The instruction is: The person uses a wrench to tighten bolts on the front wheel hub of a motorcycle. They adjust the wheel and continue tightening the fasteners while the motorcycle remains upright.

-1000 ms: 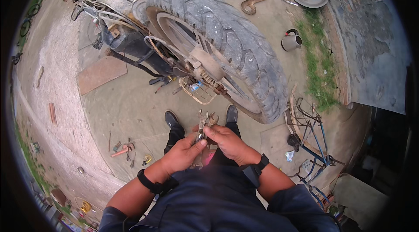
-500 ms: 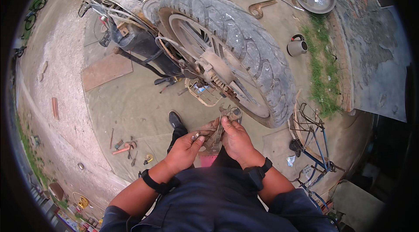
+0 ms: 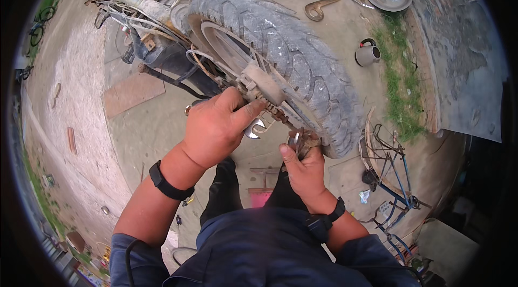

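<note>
A shiny wrench lay at six o'clock from the wheel hub, its open end poking out below the left hand, which was curled around it. It looked like hard, stiff steel, modest in weight and perhaps slick with grease, best gripped mid-shank. At five o'clock the right hand pinched dull metal pieces, their exact shape unclear. Beyond the tyre stood a jug towards two o'clock; a bicycle frame lay at four.
</note>
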`<state>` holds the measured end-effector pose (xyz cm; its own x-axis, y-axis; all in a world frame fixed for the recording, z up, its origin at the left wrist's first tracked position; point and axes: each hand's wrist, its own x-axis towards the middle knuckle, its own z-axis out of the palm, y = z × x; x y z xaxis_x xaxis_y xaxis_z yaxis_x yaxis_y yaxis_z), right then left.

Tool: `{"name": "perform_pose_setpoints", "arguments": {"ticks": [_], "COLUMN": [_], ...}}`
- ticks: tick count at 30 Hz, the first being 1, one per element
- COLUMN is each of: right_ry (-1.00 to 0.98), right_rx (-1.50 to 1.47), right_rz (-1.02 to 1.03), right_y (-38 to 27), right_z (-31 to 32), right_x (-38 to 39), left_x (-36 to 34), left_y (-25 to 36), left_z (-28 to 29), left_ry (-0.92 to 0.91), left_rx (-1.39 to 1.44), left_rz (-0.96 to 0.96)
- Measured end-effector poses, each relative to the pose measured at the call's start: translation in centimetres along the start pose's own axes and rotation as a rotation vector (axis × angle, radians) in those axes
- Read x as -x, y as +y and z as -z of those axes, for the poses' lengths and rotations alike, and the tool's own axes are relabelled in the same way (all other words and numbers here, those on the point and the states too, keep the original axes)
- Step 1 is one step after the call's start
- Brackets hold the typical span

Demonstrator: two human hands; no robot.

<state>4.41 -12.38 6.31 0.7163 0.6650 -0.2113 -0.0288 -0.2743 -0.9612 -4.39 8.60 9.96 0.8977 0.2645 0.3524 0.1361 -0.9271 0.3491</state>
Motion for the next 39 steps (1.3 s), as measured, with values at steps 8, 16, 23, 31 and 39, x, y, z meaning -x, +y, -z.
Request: {"name": "perform_pose_setpoints", "arguments": {"ticks": [8, 16, 23, 31, 39], "right_ry": [0.094, 0.101, 0.057, 0.062, 0.072], "right_rx": [-0.100, -0.087, 0.055, -0.065, 0.080], "right_rz": [-0.057, -0.023, 0.103, 0.114, 0.166], "right_y": [0.1, 0.8, 1.9, 1.1, 1.0], "right_z": [-1.7, -2.4, -1.8, -2.0, -1.8], "right_x": [-2.0, -3.0, -2.9, -3.0, -3.4], "left_x": [-1.8, -2.9, -4.3, -4.9, -4.9], "left_y": [-0.7, -0.8, -0.9, -1.4, -2.1], "left_z": [-0.2, -0.3, 0.8, 0.8, 0.5], "left_ry": [-0.106, -0.162, -0.178, -0.203, -0.185], "left_rx": [-0.041, -0.029, -0.066, -0.067, -0.070], "left_rz": [-0.166, -0.309, -0.410, -0.488, -0.507]}}
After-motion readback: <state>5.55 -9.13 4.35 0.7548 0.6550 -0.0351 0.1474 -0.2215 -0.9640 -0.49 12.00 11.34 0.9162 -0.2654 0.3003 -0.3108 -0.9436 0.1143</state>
